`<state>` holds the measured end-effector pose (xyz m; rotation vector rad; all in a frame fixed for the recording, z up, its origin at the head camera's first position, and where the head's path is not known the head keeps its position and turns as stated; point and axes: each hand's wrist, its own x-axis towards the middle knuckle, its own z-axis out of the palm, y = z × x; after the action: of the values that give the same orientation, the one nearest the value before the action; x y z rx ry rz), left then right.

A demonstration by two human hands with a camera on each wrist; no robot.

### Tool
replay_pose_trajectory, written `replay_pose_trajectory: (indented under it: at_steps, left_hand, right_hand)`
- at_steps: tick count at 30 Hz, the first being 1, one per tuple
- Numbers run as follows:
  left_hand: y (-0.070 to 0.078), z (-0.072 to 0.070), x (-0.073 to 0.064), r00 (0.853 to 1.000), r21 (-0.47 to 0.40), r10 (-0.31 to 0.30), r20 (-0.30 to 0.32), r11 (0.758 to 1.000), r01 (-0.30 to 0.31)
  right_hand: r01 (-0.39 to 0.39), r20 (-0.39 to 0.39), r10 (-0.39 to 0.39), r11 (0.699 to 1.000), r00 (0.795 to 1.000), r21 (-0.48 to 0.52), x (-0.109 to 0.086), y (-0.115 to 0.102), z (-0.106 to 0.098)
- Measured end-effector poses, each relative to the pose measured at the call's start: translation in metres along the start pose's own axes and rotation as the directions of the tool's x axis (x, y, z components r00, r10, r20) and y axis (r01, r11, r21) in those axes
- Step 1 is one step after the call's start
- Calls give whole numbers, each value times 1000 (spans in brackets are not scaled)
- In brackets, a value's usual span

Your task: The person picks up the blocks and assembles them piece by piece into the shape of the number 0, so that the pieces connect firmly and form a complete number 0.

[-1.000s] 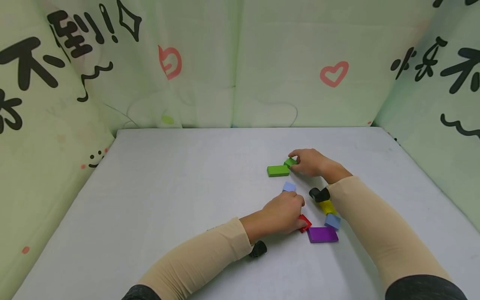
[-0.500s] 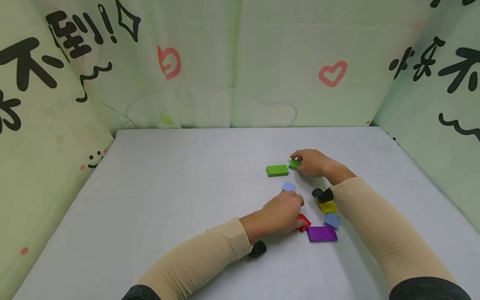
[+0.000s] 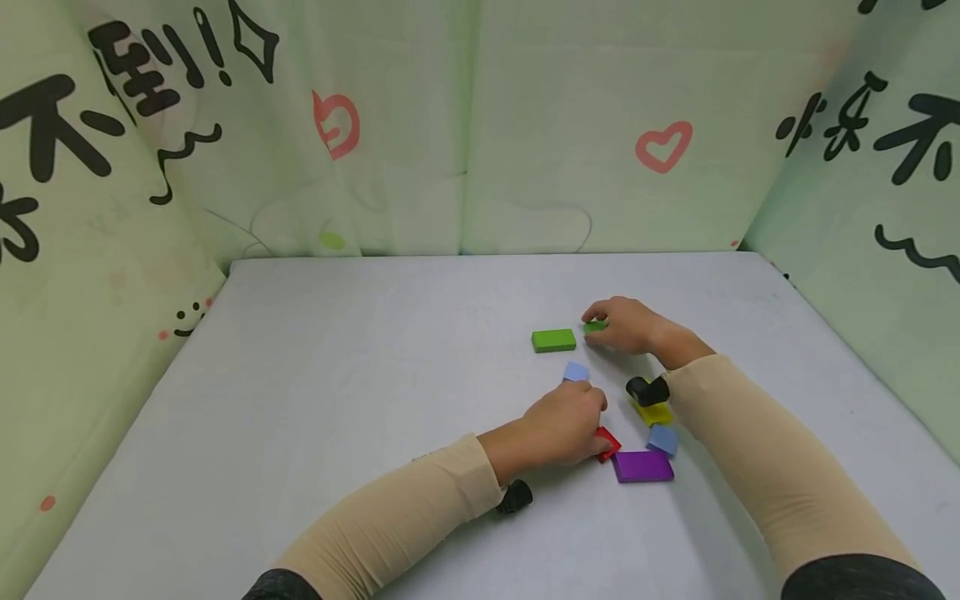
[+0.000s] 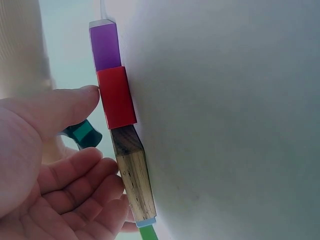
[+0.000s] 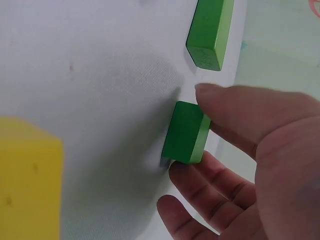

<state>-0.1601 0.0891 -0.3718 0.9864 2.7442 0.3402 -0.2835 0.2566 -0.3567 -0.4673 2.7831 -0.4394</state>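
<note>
In the head view my right hand pinches a small green block between thumb and fingers. A longer green block lies just left of it, apart. My left hand rests beside a row of blocks. In the left wrist view its thumb tip touches the side of a red block, and its loosely bent fingers lie along a bare wooden block. From the head camera that wooden block is hidden under the hand. A purple block adjoins the red one. A light blue block shows beyond the left fingers.
Near the right sleeve lie a yellow block and another blue block, the latter touching the purple one. A black wrist-worn device overhangs the yellow block. The white table ends at green printed curtains.
My right hand has drawn the small green block slightly to the right, opening a gap to the longer green block. The left hand has kept its place.
</note>
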Motion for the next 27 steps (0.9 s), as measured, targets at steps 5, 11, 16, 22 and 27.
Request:
replay_pose_trajectory:
  at_steps: [5,11,16,22,27]
  left_hand:
    - [0,0,0,1000,-5,-3,3,1000,3]
    - [0,0,0,1000,-12,-14,9,1000,14]
    - [1,0,-1,1000,-24,-24,15,999,24]
    - [1,0,0,999,-23,-27,17,999,28]
    - [1,0,0,1000,-17,-22,16,1000,22]
  right_hand:
    - [-3,-8,3,1000,1000,1,-1,1,0]
    - [-27,-18,27,999,999,23,-3,6,0]
    - [-35,-17,36,999,999,28,-7,6,0]
    - [-36,-25,37,999,999,33,-10,6,0]
    - [-34,-18,35,999,999,37,-13,8,-1]
